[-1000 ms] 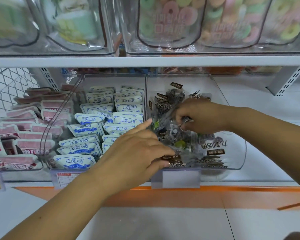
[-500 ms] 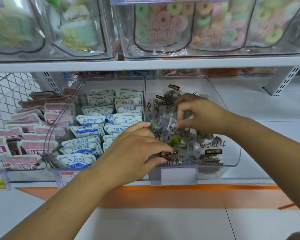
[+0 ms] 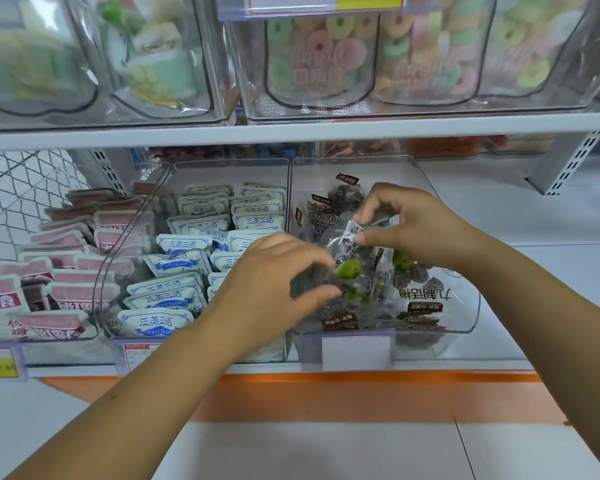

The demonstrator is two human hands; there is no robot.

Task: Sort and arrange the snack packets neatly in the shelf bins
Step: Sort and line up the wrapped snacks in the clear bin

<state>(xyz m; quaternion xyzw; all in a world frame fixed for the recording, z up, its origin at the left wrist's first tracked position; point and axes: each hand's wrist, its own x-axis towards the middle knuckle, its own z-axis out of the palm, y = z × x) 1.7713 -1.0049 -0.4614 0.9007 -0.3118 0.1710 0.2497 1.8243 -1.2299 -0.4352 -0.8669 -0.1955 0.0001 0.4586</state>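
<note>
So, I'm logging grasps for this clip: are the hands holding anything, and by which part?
Both apparently hold one clear plum packet: the right hand pinches its top edge, the left hand grips its lower left side.

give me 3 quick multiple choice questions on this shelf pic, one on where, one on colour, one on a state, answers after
1. The clear packet being handled is over which of the three lower bins?
A leftmost B middle C rightmost

2. The middle-bin packets are:
A white and blue B orange C black

3. The right-hand grip is:
A flat on the shelf B pinching the clear packet C hanging idle

Answers:
1 C: the left-hand grip and the right-hand grip both hold it over the rightmost bin, among the dark plum packets.
2 A: the wrappers are white with blue print.
3 B: thumb and fingertip close on the packet's upper edge.
</note>
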